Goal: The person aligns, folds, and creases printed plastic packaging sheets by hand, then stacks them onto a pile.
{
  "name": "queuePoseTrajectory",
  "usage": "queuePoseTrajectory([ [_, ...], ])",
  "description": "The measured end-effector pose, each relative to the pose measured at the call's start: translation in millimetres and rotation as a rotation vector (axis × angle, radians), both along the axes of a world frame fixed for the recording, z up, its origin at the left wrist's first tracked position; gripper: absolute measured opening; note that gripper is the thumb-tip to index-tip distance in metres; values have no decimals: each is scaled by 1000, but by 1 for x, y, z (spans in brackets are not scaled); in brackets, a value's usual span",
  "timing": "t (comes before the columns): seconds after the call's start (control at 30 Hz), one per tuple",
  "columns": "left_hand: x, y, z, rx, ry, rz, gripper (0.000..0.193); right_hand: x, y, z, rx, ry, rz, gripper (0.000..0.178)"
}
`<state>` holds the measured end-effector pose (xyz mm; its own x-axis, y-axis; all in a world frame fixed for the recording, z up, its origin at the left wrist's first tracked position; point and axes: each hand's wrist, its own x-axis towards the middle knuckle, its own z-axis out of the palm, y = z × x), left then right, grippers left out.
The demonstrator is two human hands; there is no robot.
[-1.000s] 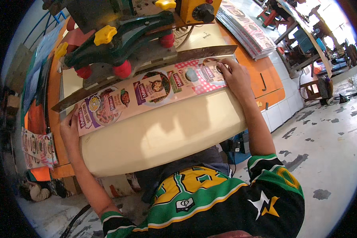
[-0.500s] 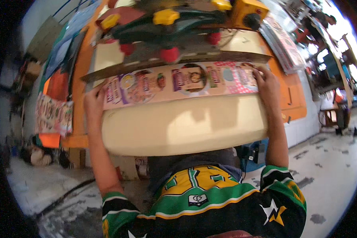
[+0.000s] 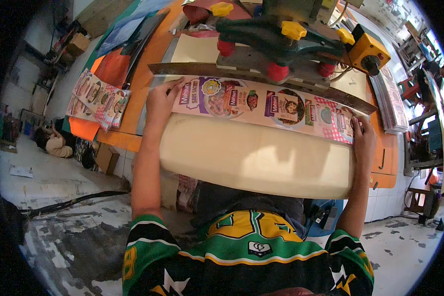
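Note:
A long strip printed with food pictures [image 3: 261, 101] runs along the far edge of a broad cream sheet [image 3: 256, 153], whose near side curves down over the table edge toward my lap. My left hand [image 3: 161, 103] grips the strip's left end, fingers and thumb closed at the edge. At the opposite end, my right hand [image 3: 364, 135] pinches the right edge. Just beyond the strip lies a long metal bar [image 3: 202, 70]. Over the bar stands a dark green clamping frame [image 3: 281, 39] with red rounded feet and yellow knobs.
An orange tabletop [image 3: 145, 64] carries printed sheets [image 3: 98, 98] at the left and a stack of printed sheets [image 3: 389, 101] at the right. A yellow control box with a black dial [image 3: 367, 52] sits back right. People [image 3: 56, 140] are in the background.
My view has turned, so the table and machine appear farther right and tilted. Both hands still hold the strip's ends, close to the metal bar.

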<state>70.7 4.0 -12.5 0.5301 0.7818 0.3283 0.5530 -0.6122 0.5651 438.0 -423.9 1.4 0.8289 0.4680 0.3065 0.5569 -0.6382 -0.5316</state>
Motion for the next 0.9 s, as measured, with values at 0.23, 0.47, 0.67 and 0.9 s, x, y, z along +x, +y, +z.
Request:
queuePoseTrajectory([
  [0.23,1,0,5,20,39,5,26,-4,-1,8,-40,82,-62,31],
  [0.47,-3,-1,7,-54,17,-61,31,2,-2,-1,5,11,-57,34],
  [0.67,-8,-25,21,-120,48,-64,34,1,-21,-4,65,19,-31,32],
  [0.9,-33,-55,9,-163,-18,-8,36,-32,-31,9,84,207,-61,29],
])
